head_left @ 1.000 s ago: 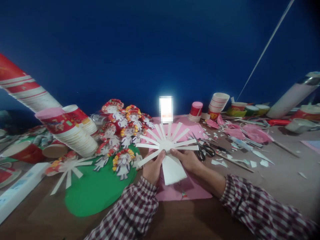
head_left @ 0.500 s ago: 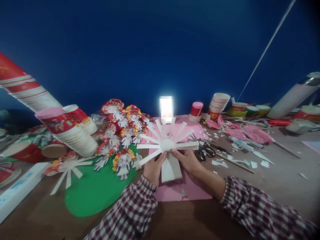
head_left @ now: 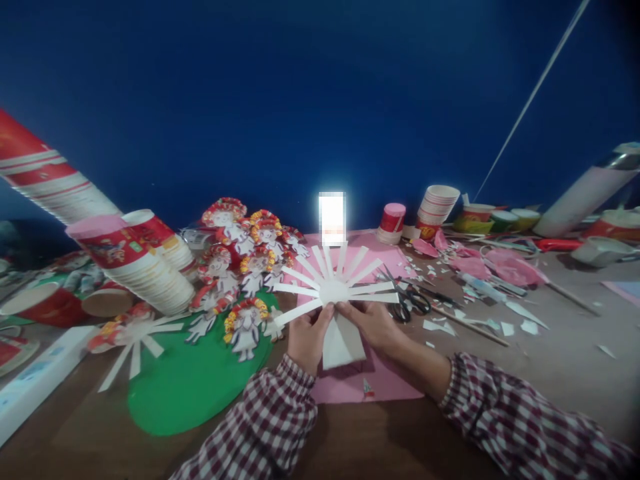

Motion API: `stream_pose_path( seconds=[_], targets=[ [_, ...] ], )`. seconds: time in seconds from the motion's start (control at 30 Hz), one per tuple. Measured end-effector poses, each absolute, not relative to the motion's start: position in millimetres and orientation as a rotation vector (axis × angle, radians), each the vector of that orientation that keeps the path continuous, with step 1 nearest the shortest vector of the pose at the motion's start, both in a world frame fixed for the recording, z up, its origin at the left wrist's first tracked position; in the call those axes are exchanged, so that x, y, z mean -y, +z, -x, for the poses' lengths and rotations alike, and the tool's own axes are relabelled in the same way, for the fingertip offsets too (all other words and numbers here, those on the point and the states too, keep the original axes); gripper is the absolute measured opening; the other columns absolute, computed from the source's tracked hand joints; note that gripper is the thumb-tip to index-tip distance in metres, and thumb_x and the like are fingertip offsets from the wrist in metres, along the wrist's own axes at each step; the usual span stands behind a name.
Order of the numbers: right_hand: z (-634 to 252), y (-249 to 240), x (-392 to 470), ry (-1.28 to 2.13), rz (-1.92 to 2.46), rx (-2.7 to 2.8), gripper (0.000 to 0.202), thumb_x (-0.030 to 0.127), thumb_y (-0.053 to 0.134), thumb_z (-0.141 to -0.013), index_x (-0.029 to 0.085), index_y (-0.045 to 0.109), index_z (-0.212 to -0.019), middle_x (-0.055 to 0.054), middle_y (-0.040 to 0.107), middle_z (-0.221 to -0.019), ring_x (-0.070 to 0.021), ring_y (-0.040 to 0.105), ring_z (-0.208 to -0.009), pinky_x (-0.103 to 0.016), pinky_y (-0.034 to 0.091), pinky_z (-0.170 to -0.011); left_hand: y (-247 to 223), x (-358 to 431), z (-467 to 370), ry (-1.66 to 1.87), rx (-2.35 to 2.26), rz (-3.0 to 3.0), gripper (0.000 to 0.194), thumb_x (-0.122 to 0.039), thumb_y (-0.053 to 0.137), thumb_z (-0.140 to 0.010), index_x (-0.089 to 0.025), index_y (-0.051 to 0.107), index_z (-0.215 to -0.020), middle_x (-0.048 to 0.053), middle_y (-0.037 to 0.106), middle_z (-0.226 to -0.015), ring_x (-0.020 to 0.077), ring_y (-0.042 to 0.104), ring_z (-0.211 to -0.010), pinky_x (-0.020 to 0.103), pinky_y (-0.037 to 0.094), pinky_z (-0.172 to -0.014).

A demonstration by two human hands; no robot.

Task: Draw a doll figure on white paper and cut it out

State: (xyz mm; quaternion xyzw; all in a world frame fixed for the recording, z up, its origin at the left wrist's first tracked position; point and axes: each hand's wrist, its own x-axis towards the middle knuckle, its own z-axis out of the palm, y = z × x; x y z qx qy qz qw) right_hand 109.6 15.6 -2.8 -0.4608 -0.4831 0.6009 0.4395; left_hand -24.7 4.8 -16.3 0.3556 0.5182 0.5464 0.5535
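A white paper cup cut into strips (head_left: 333, 291) is held upright before me, its strips fanned out round a circular middle and a wider uncut panel hanging at the bottom. My left hand (head_left: 306, 337) pinches its lower left edge with the thumb in front. From the other side my right hand (head_left: 375, 327) grips it, its thumb close to the left one; the fingers behind are mostly hidden. Beneath lies a pink sheet (head_left: 395, 380) with a small printed scrap (head_left: 368, 388) on it. Several paper doll figures with red and yellow curled hair (head_left: 246, 330) stand to the left.
A green sheet (head_left: 175, 393) lies left of my hands. Stacks of red and white paper cups (head_left: 145, 267) lean farther left, near a white box (head_left: 45, 373). Scissors (head_left: 415, 303), a wooden stick (head_left: 473, 327) and paper scraps (head_left: 440, 327) lie at right. A bright pixelated screen (head_left: 333, 219) stands behind.
The cut cup has tilted slightly, so its strips and lower panel show at a somewhat different angle. Both hands keep their hold in nearly the same place.
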Motion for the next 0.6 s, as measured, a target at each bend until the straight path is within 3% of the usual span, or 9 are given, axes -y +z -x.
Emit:
stream_pose_path(
  seconds=[0.2,0.33,0.4,0.5,0.6],
  targets=[
    [-110,-5,-18,1.584,1.123,1.158,0.037,0.046,0.068,-0.072,0.011,0.070,-0.084,-0.004,0.069,-0.067,-0.0140,0.059,-0.054,-0.024,0.044,-0.051,-19,-3,23,1.388,-1.101,-0.830,0.036,-0.042,0.077,-0.064,-0.015,0.071,-0.087,0.007,0.073,-0.084,0.0204,0.067,-0.078,0.031,0.054,-0.074],
    [-110,-4,-19,1.538,1.188,1.258,0.035,0.046,0.070,-0.070,0.011,0.069,-0.072,-0.003,0.067,-0.062,-0.0128,0.055,-0.050,-0.022,0.039,-0.047,-14,-4,20,1.370,-1.076,-0.763,0.036,-0.042,0.080,-0.060,-0.011,0.070,-0.074,0.008,0.071,-0.070,0.0207,0.067,-0.067,0.034,0.054,-0.069],
    [-110,-3,-18,1.478,1.198,1.338,0.035,0.046,0.071,-0.069,0.011,0.068,-0.068,-0.003,0.067,-0.063,-0.0134,0.056,-0.052,-0.022,0.038,-0.047,-11,-4,19,1.399,-1.102,-0.772,0.038,-0.041,0.082,-0.057,-0.010,0.070,-0.076,0.009,0.072,-0.074,0.0226,0.068,-0.072,0.035,0.054,-0.073],
    [-109,-1,-16,1.442,1.140,1.422,0.034,0.046,0.068,-0.073,0.012,0.069,-0.076,-0.004,0.069,-0.069,-0.0167,0.060,-0.061,-0.024,0.042,-0.052,-9,-4,20,1.430,-1.135,-0.805,0.042,-0.041,0.082,-0.057,-0.009,0.070,-0.082,0.010,0.073,-0.081,0.0241,0.068,-0.081,0.036,0.053,-0.078],
    [-110,2,-15,1.331,1.259,1.537,0.033,0.046,0.064,-0.076,0.014,0.071,-0.079,-0.006,0.070,-0.073,-0.0200,0.062,-0.068,-0.026,0.044,-0.057,-8,-3,22,1.384,-1.144,-0.788,0.042,-0.045,0.078,-0.061,-0.010,0.069,-0.082,0.009,0.072,-0.075,0.0226,0.067,-0.075,0.034,0.053,-0.072]
  ],
)
